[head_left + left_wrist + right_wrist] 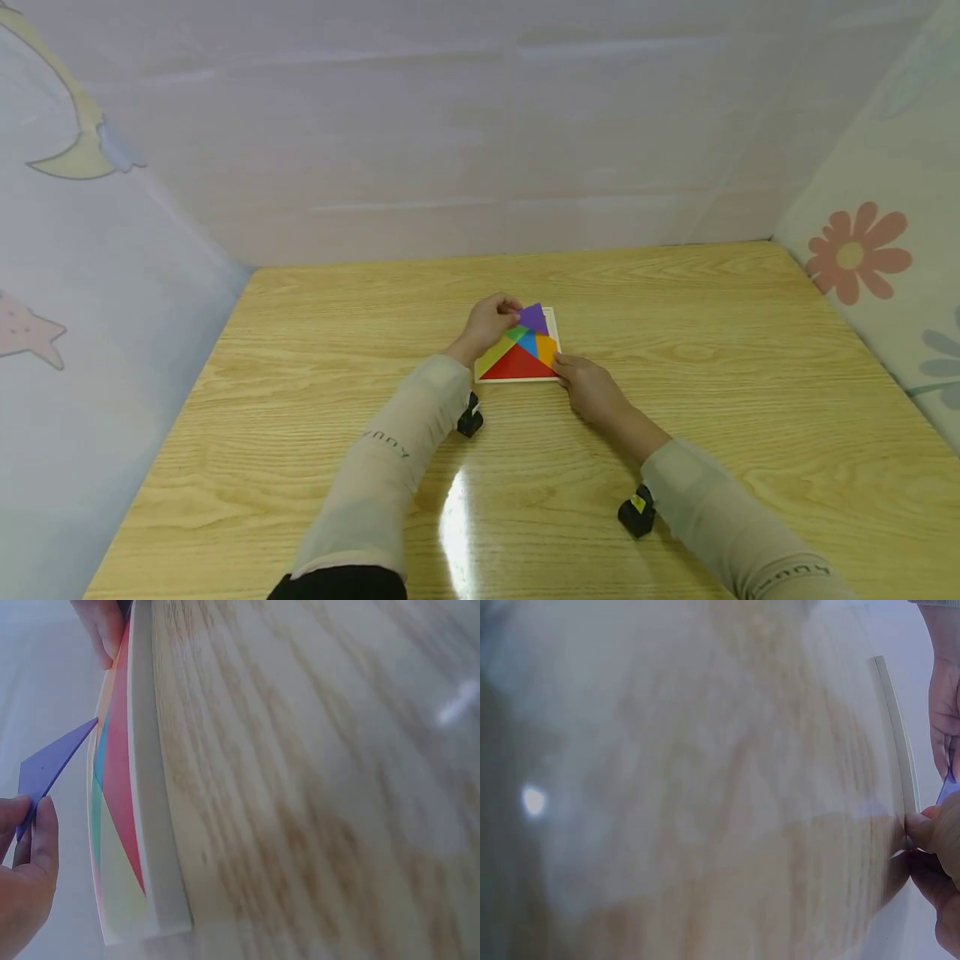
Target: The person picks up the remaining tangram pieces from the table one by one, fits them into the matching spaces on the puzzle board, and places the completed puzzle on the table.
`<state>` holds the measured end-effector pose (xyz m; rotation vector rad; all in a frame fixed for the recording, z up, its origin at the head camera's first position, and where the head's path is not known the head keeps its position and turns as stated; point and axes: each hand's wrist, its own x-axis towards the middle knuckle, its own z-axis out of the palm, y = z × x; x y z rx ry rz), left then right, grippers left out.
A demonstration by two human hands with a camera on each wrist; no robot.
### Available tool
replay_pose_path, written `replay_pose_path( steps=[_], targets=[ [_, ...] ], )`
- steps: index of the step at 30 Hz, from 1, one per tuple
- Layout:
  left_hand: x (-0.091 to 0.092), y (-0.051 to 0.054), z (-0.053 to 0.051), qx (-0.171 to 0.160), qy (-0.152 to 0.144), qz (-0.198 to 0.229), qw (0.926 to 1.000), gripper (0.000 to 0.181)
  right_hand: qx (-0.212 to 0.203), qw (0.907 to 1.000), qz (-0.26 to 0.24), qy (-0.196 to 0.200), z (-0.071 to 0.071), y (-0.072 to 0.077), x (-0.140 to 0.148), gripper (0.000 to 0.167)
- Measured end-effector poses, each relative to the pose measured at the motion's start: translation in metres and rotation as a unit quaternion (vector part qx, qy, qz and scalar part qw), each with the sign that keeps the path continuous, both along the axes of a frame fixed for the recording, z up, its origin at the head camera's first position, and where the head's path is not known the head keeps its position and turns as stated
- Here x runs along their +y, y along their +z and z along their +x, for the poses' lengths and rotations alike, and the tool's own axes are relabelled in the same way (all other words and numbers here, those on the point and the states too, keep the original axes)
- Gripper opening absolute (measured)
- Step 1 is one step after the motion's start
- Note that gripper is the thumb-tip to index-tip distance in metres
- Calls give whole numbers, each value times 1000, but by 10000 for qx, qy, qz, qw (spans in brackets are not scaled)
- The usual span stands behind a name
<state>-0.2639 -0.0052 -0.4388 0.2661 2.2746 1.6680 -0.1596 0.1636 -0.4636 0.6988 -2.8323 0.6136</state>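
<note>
My left hand (486,327) pinches a purple tangram triangle (534,317) between thumb and fingers. In the left wrist view the purple triangle (49,769) is tilted, with one tip at the far rim of the white-edged tangram tray (161,862). Red (517,365), yellow (491,357), green, blue (528,342) and orange (547,347) pieces lie inside the tray. Gripping the tray's near right corner is my right hand (592,392); the right wrist view shows its thumb and fingers (930,832) around the edge.
The tray lies on a wood-grain table (337,333), towards its far side. A pale cloth wall (480,150) rises behind, with printed side walls left and right. Black wrist devices (637,512) hang below both sleeves.
</note>
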Motion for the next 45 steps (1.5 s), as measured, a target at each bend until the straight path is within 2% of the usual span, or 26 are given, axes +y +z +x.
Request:
replay_pose_path(
  steps=[7,12,15,19,22,27,31,39,45],
  targets=[
    [7,-1,-2,328,-104,-512,9981,13,-26,10000,-2,51,1,-1,0,25],
    [12,-1,-4,822,-150,-1129,9901,10,20,10000,-62,64,1,0,0,25],
    [15,-2,-6,980,-143,-1362,9857,9,39,9999,-84,66,1,0,1,25],
    [21,-4,-9,1291,-213,-1881,9734,11,49,10000,-55,36,1,0,3,25],
    [26,-4,-9,1590,-270,-2402,9572,15,91,9999,-86,22,2,0,3,24],
    [32,-8,-9,1802,-385,-2997,9361,23,224,9996,-125,68,3,-2,3,24],
    [35,-11,-8,1861,-523,-3272,9250,28,198,9997,-91,59,4,-2,3,24],
    [39,-7,-3,2032,-930,-3708,9014,30,187,9998,-77,13,4,1,3,23],
    [41,-7,-1,2126,-1067,-3869,8909,31,137,9999,-62,6,6,1,4,24]
  ],
)
